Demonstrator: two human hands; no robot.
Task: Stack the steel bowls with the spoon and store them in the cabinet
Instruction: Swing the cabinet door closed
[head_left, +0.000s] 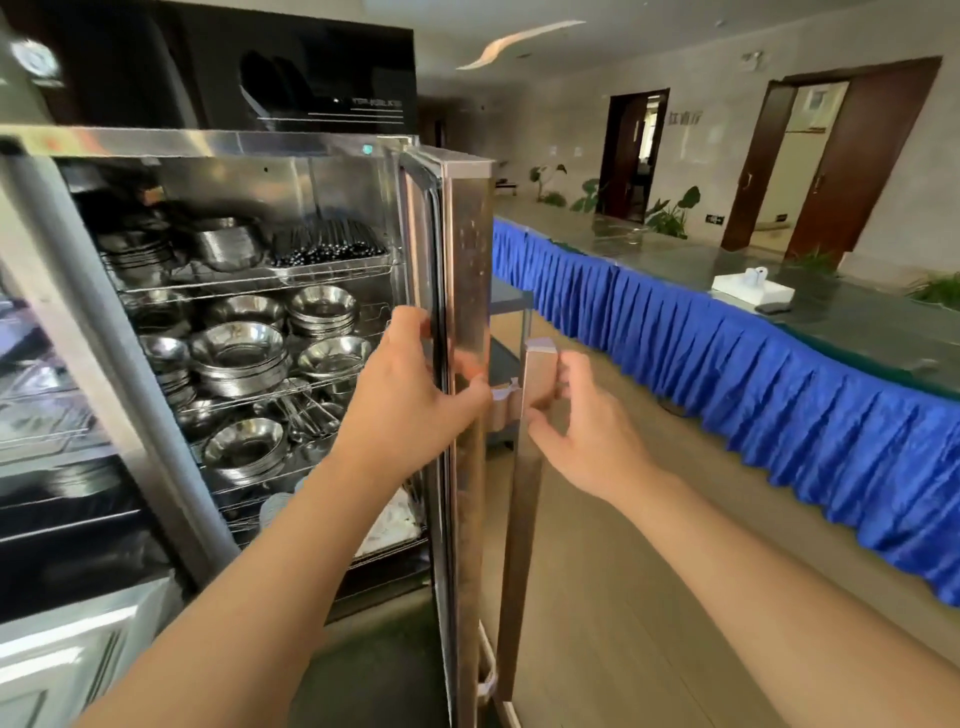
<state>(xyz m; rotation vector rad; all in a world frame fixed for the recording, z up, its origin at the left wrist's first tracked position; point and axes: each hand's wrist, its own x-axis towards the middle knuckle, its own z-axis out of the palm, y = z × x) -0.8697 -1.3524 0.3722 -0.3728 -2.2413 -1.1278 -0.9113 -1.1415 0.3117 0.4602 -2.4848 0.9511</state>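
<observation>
Blue-skirted tables (727, 374) line our right; our left hand (410, 384) grips the open cabinet door's (470, 312) edge, our right hand (582, 426) curls around its handle (535, 395), steel bowls (239, 358) shelved inside.

Both arms outstretched, left grip (415, 384) and right grip (582, 431) curled.

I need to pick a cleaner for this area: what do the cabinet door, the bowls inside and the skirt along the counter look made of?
Cabinet door: probably stainless steel, brushed and glossy; it mirrors the left hand.
Bowls: polished steel, judging by bright highlights and reflections.
Skirt: blue fabric, slightly satiny, hanging in pleats; the exact fibre cannot be told.
</observation>
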